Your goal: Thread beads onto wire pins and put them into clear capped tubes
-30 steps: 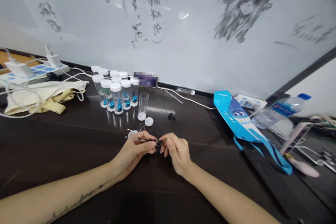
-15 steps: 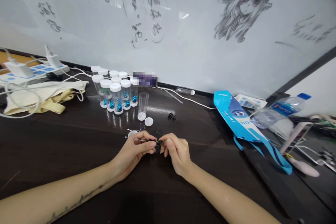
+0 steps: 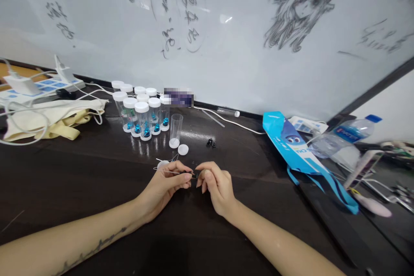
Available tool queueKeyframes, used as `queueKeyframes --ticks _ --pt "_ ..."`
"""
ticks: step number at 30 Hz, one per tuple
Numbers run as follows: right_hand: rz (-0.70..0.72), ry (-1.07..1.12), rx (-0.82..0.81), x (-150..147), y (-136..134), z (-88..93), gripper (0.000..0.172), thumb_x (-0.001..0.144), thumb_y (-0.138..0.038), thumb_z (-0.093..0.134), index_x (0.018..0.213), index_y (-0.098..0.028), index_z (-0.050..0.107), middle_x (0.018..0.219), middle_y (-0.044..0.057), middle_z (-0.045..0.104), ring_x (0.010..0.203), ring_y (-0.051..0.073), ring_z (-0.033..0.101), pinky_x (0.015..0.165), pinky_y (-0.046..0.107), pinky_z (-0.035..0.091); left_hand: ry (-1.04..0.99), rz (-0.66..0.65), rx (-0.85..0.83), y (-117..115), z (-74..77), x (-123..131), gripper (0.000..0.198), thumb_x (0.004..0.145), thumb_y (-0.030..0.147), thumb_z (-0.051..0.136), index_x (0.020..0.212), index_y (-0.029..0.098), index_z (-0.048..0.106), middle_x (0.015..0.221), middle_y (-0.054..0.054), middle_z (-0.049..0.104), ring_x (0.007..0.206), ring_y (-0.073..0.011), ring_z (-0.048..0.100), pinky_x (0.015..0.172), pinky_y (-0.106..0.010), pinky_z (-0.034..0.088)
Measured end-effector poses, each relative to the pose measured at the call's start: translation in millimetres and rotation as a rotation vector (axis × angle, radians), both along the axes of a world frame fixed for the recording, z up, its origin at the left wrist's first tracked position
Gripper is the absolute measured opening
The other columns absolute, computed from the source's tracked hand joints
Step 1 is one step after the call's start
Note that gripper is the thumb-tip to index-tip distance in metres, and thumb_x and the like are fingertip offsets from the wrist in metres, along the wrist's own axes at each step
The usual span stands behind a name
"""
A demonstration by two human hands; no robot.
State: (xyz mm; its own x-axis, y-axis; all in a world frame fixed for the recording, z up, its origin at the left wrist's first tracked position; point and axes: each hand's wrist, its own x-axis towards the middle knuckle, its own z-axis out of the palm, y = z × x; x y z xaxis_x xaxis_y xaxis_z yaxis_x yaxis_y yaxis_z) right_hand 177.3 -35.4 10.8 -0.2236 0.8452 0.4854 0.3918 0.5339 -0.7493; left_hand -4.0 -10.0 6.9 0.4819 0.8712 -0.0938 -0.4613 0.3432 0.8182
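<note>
brown tabletop (image 3: 97, 189) spreads across my view. in front of the clear tube (image 3: 176, 126), i see the left hand (image 3: 170, 181), fingertips clamped on a small black piece (image 3: 194, 176); whether the right hand (image 3: 221, 186) grips it, i cannot tell. white cap (image 3: 183, 149) beside the tube.

Basically the whole back is one big whiteboard (image 3: 233, 64), with black marker writing (image 3: 190, 13) scrawled on it, a big sketch (image 3: 300, 17) toward the right and a few bright glints (image 3: 228, 20) of light. Its dark frame (image 3: 371, 89) sits behind a glossy dark brown table (image 3: 90, 189), and past the right edge there's pale wall (image 3: 396, 103).
</note>
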Motion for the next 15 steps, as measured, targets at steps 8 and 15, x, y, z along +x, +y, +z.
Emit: queueKeyframes --ticks 8,15 --pt "0.007 -0.011 -0.027 0.0 0.5 -1.1 0.032 0.102 -0.029 0.033 0.09 -0.017 0.06 0.063 0.0 0.06 0.05 0.01 0.056 0.055 0.022 0.044 0.005 -0.007 0.001 0.5 -0.3 1.5 0.01 0.073 0.017 0.078 0.08 0.015 0.072 0.066 0.001 0.068 0.06 -0.0055 0.058 0.063 -0.014 0.047" --pt "-0.003 -0.013 -0.021 0.1 -0.6 -1.1 0.027 0.102 -0.03 0.034 0.097 -0.017 0.058 0.061 -0.002 0.059 0.048 0.01 0.056 0.054 0.021 0.043 0.008 0.004 -0.003 -0.8 2.9 1.8 0.011 0.072 0.017 0.079 0.079 0.015 0.071 0.066 0.001 0.068 0.06 -0.0057 0.059 0.062 -0.013 0.048"
